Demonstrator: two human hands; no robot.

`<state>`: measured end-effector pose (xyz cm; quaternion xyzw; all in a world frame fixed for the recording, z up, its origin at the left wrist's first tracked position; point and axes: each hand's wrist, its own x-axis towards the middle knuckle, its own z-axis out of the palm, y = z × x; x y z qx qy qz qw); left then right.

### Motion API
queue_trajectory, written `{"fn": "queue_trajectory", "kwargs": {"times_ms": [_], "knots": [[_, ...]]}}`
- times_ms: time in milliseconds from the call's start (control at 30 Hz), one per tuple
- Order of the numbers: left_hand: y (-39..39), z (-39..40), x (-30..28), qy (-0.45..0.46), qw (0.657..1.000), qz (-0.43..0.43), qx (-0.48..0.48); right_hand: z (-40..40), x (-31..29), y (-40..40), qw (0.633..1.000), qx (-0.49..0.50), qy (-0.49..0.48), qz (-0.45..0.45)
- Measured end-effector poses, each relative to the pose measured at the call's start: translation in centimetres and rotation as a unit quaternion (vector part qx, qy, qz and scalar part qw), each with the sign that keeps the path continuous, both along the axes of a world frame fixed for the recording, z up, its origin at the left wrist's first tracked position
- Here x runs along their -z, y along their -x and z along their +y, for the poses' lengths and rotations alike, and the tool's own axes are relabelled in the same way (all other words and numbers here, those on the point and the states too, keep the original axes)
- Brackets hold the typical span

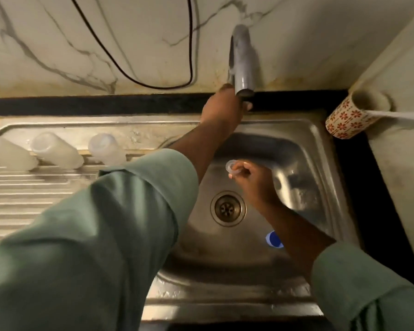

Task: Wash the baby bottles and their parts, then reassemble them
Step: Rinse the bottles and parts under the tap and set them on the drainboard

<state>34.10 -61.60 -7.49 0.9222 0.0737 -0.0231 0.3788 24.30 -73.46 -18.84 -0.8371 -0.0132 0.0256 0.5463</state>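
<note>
My left hand (222, 108) reaches to the back of the steel sink (304, 144) and grips the tap's handle just below the grey spout (243, 58). My right hand (253, 180) is over the basin and pinches a small clear bottle nipple (232, 167) by its rim. No water runs from the spout. Three translucent bottle bodies (58, 150) stand upside down on the ribbed drainboard (34, 199) at the left. A blue part (274, 240) lies in the basin, half hidden by my right forearm.
The drain (228, 208) sits in the basin's middle. A patterned cup (349, 115) with a white handle sticking out stands on the dark counter at the back right. A black cable (153, 84) hangs along the marble wall.
</note>
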Motion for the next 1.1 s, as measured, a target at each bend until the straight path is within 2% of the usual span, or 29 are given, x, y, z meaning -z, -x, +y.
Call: {"fn": "queue_trajectory", "kwargs": {"times_ms": [67,167,267,333,433,567,767,867,1100], "knots": [[-0.2,0.2,0.6,0.014,1.000,-0.008,-0.023,-0.4,-0.4,-0.5,0.999,-0.032,0.000,-0.030],[-0.6,0.7,0.7,0.014,0.999,-0.049,-0.013,-0.5,-0.4,-1.0,0.995,-0.075,0.051,-0.044],[-1.8,0.7,0.9,0.034,0.997,-0.064,-0.012,-0.2,0.1,-1.2,0.998,-0.051,0.032,-0.027],[-1.9,1.3,1.4,0.039,0.996,-0.063,-0.048,0.1,0.3,-1.2,0.999,-0.033,0.012,-0.015],[-2.2,2.9,3.9,0.108,0.985,0.004,-0.135,0.3,1.0,-1.6,0.997,0.002,-0.073,0.033],[-2.8,4.0,5.3,0.207,0.967,0.039,-0.145,0.7,2.2,-1.6,0.994,0.023,-0.099,0.034],[-3.9,5.0,5.3,0.208,0.964,0.088,-0.139,1.4,4.2,-1.3,0.994,0.033,-0.089,0.059],[-4.3,5.1,5.2,0.209,0.961,0.100,-0.153,1.9,4.5,-1.5,0.990,0.040,-0.083,0.105],[-4.4,4.9,5.4,0.211,0.961,0.079,-0.159,1.1,3.9,-2.4,0.992,0.071,-0.077,0.068]]}}
